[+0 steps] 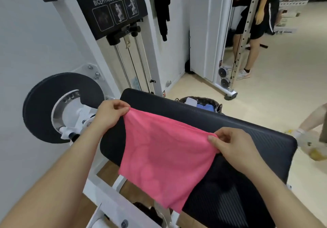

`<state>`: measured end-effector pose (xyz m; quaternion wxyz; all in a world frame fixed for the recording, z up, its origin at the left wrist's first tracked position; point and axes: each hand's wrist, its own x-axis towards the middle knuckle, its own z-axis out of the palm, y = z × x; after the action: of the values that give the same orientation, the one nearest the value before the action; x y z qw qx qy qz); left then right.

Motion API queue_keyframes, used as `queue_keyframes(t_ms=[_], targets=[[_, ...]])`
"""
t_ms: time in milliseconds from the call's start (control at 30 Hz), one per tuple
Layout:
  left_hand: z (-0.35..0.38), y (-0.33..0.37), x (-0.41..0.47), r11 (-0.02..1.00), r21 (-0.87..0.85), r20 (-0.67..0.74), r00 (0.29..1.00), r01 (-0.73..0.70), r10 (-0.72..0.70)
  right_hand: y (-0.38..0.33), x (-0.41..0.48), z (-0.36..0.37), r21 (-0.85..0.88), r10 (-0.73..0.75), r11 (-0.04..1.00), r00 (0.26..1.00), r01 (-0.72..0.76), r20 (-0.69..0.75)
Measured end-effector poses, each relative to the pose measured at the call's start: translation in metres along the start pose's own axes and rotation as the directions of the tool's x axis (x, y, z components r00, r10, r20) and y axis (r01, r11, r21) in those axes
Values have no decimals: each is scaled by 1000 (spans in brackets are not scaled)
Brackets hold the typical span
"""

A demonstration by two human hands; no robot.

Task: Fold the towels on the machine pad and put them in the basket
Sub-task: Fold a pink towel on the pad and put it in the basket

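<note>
A pink towel (pixel 164 155) hangs spread out in front of the black machine pad (pixel 247 130), its lower edge dangling over the pad's near side. My left hand (pixel 109 114) pinches the towel's upper left corner. My right hand (pixel 231 144) pinches the upper right corner. A dark basket (pixel 215 102) stands just behind the pad, with blue and white folded cloths inside it.
The white bicep/tricep machine (pixel 115 33) with its black round disc (pixel 58 107) stands to the left. A cable machine (pixel 228 79) and a person (pixel 254 24) are at the back right. Another person's leg and shoe (pixel 306 135) are on the floor at the right.
</note>
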<state>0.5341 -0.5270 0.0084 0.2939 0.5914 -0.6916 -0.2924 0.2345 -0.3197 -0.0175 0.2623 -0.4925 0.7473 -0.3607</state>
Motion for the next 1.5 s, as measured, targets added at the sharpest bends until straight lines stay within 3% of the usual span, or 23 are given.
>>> queue_keyframes(t_ms=[200,367,500,633,733,800,933,1000,1067,1200,1267,1333,1433,1500], targets=[[50,8,59,997,72,-87,995,-41,48,12,50,6,-227,-72,973,991,44,-116],[75,1,101,992,114,-124,990,-60,74,12,84,18,-307,-96,951,981,40,-169],[87,-4,115,986,156,-182,979,-58,87,14,100,25,-332,-99,943,972,23,-214],[87,-13,111,996,81,-209,977,-24,41,13,103,29,-360,-105,933,969,19,-222],[74,-15,82,1000,-22,-271,962,14,-20,9,89,25,-254,-100,966,965,36,-243],[64,-23,44,1000,-15,-269,963,13,-17,8,63,22,-227,-177,967,950,119,-255],[51,-68,-49,987,-35,-255,954,156,-159,19,-11,53,-349,-386,860,922,372,31],[53,-95,-82,956,-99,-301,907,277,-294,27,-40,83,-421,-475,742,852,522,218],[56,-114,-102,918,-155,-331,856,366,-397,36,-57,109,-470,-454,682,828,561,330],[61,-132,-116,839,-323,-260,811,438,-523,46,-70,139,-473,-233,820,942,323,240],[63,-136,-112,791,-418,-195,806,447,-558,43,-71,143,-359,-109,917,975,173,193],[64,-136,-107,768,-454,-151,811,451,-565,35,-70,143,-133,11,991,980,15,197],[65,-134,-99,763,-480,-134,824,433,-551,27,-69,144,129,115,982,977,-139,178],[65,-136,-94,764,-474,-141,819,437,-556,25,-71,145,181,152,965,966,-191,207]])
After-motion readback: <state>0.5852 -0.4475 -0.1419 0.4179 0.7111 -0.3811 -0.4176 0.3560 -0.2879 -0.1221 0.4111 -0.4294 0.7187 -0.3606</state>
